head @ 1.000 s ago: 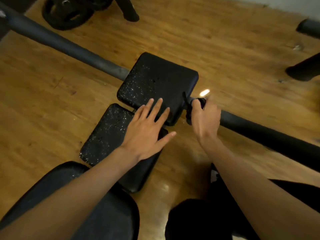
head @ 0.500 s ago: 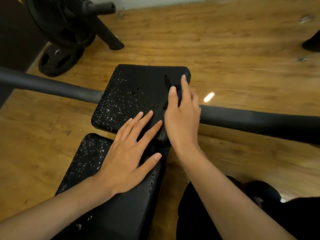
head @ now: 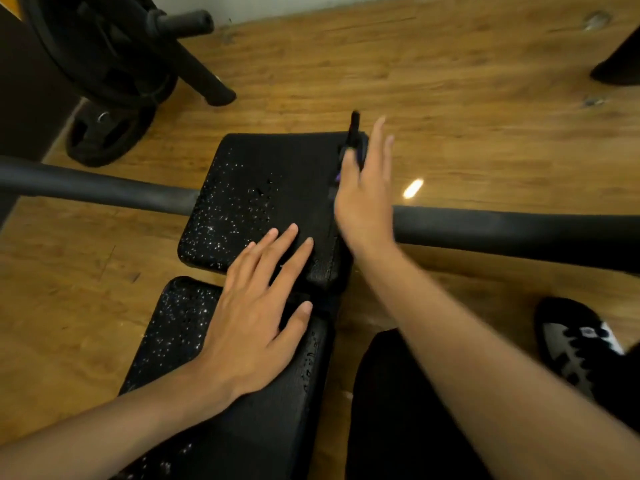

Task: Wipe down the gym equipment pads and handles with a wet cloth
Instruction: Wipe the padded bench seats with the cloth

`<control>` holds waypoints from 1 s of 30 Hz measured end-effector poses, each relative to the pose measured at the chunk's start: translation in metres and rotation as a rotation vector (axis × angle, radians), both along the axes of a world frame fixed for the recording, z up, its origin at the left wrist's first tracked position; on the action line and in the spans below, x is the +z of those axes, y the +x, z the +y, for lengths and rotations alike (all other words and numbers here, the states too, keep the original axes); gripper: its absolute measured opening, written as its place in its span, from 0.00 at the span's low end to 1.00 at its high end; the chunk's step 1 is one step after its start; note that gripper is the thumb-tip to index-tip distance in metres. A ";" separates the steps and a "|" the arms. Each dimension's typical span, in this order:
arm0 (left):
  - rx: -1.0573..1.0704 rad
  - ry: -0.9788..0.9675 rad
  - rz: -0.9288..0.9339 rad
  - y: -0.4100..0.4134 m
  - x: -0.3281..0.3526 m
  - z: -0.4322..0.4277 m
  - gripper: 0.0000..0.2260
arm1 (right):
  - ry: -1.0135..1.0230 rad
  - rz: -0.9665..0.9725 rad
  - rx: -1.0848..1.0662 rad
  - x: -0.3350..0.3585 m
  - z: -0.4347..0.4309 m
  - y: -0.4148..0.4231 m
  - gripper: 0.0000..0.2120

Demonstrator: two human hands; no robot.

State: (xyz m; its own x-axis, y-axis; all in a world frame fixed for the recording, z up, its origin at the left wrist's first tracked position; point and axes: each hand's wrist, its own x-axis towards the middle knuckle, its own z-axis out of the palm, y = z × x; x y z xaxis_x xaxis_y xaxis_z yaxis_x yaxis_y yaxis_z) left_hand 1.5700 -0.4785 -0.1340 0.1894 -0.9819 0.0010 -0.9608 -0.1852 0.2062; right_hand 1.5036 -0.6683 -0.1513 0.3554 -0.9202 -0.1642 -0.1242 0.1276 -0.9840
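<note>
Two black pads speckled with water droplets lie in front of me: the far pad (head: 263, 188) and the near pad (head: 173, 327). My left hand (head: 256, 323) rests flat across the gap between them, fingers spread. At the far pad's right edge my right hand (head: 367, 202) holds a dark cloth (head: 355, 129) with a bit of purple showing. The index finger is curled on the cloth and the other fingers are stretched forward and blurred. Most of the cloth is hidden under that hand. A black padded bar (head: 502, 233) runs left to right beneath the far pad.
The floor is wood. Black weight plates (head: 104, 133) and a machine leg (head: 204, 77) stand at the back left. My dark trouser leg and a black and grey shoe (head: 575, 341) are at the lower right. Another dark machine foot (head: 616, 67) sits at the far right.
My right hand came off the bar beside the pad and slid forward along the far pad's right edge with the cloth. My left hand stayed flat on the pads.
</note>
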 end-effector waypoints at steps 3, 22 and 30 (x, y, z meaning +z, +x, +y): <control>0.010 0.017 -0.011 0.000 0.000 -0.001 0.29 | 0.081 -0.079 -0.020 -0.004 -0.029 0.011 0.30; 0.029 0.015 0.017 -0.002 0.002 0.000 0.27 | -0.043 -0.101 0.001 -0.010 0.106 -0.030 0.29; 0.044 0.008 -0.007 -0.003 0.002 -0.003 0.27 | -0.023 -0.075 0.056 -0.018 -0.017 0.007 0.30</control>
